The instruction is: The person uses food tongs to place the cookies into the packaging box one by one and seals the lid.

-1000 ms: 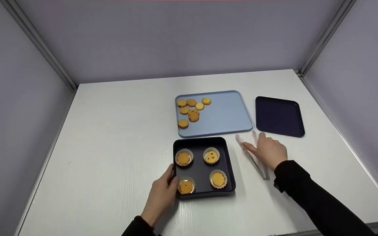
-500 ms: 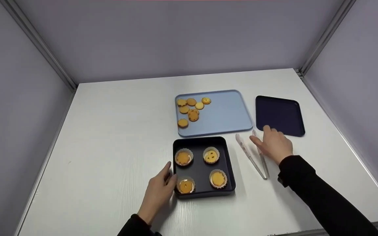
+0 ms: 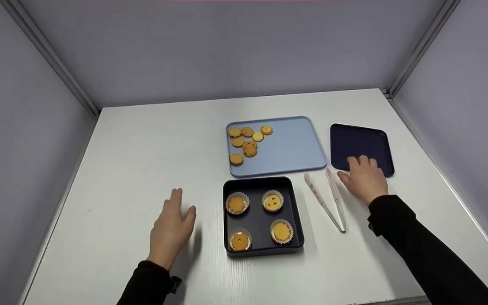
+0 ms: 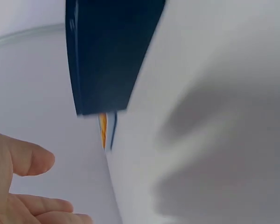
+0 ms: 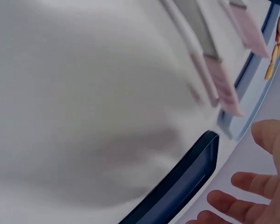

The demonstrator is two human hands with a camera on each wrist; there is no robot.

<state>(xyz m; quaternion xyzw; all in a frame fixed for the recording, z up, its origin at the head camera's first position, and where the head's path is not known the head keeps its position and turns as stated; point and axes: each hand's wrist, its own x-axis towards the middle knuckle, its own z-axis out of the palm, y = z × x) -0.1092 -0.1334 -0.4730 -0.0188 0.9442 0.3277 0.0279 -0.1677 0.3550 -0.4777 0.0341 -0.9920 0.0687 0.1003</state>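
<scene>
My left hand (image 3: pixel 170 231) hovers over the white table left of the black square pan (image 3: pixel 254 220), fingers extended and holding nothing. In the left wrist view the pan's dark side wall (image 4: pixel 112 56) stands apart from the thumb. Inside the pan sit several paper cups, each with a cookie (image 3: pixel 281 231). My right hand (image 3: pixel 364 180) is over the near edge of the small dark navy tray (image 3: pixel 358 146), fingers spread and loosely bent, gripping nothing. Beside it lie metal tongs (image 3: pixel 338 203) with pinkish tips, their arms spread apart on the table.
Behind the pan lies a light blue tray (image 3: pixel 290 146) with several cookies (image 3: pixel 250 148) grouped at its left side. Grey-purple partition walls (image 3: pixel 244 51) close off the back and both sides of the white table (image 3: pixel 142 169).
My left hand has let go of the pan's left side and moved left. The right hand has left the tongs and moved right, to the navy tray's near edge.
</scene>
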